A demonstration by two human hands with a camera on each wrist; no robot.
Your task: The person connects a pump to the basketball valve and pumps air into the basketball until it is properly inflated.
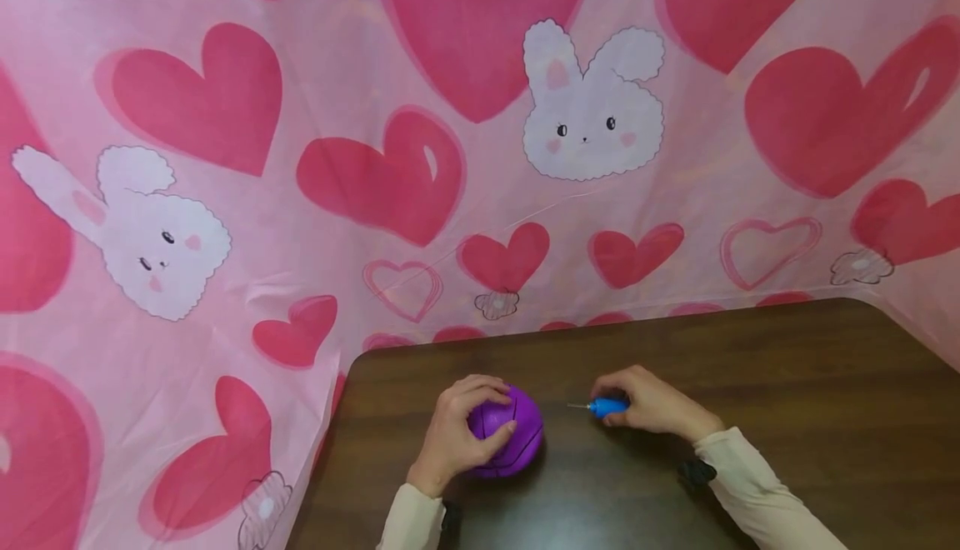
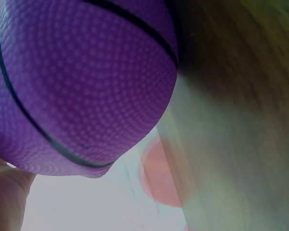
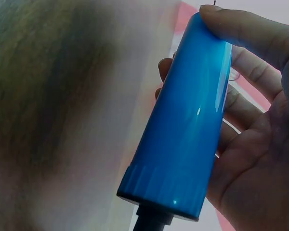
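A purple ball (image 1: 527,437) with black seam lines rests on the brown table, held by my left hand (image 1: 450,433), thumb on the near side and fingers over the top. Close up in the left wrist view, the ball (image 2: 91,82) has a pebbled skin and its outline looks uneven at one end. To its right, my right hand (image 1: 660,404) grips a blue ball pump (image 1: 609,407), whose thin needle (image 1: 577,406) points left toward the ball, apart from it. The right wrist view shows the pump (image 3: 183,120) between thumb and fingers, with a black shaft (image 3: 153,219) at its wide end.
The dark wood-grain table (image 1: 787,383) has rounded far corners. Behind it and on the left hangs a pink sheet (image 1: 480,175) printed with hearts and rabbits. Dark wrist devices, one the right strap (image 1: 697,472), sit by the pale sleeves (image 1: 761,483).
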